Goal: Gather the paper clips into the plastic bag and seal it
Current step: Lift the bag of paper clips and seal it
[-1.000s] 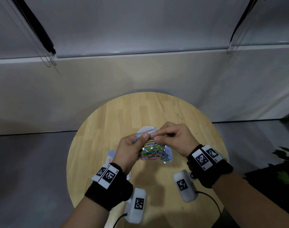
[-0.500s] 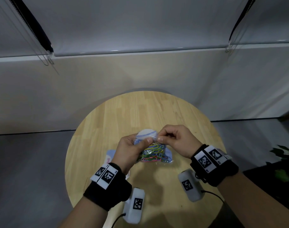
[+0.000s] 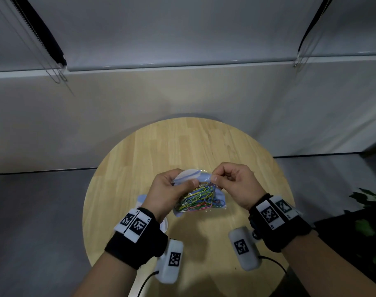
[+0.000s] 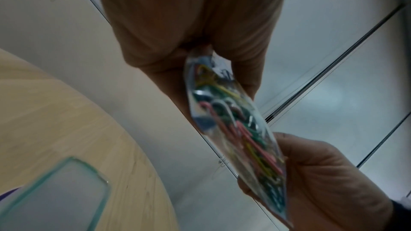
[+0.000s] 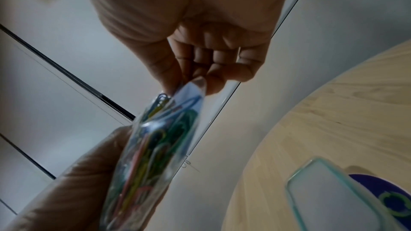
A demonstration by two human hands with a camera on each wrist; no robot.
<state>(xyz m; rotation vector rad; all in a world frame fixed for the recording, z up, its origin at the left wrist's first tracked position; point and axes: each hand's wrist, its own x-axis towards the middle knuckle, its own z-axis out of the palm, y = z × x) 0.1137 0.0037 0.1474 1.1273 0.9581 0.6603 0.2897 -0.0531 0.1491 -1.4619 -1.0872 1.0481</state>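
Observation:
A clear plastic bag (image 3: 201,197) full of coloured paper clips (image 3: 195,199) hangs above the round wooden table (image 3: 182,144). My left hand (image 3: 172,189) grips its top left side, thumb across the front. My right hand (image 3: 232,183) pinches the top right corner between thumb and forefinger. In the left wrist view the bag (image 4: 233,126) runs from my left hand (image 4: 195,29) down to the right hand (image 4: 322,182). In the right wrist view the right hand (image 5: 200,50) pinches the bag (image 5: 155,138) at its top edge.
A clear lidded container (image 4: 60,198) with a green rim lies on the table under my left wrist, seen also as the container (image 5: 333,198) over something purple. A white wall panel stands behind the table, and a plant (image 3: 371,211) at the right.
Both hands shifted slightly along the bag's top edge; the right hand's pinch moved rightward and the bag turned a little.

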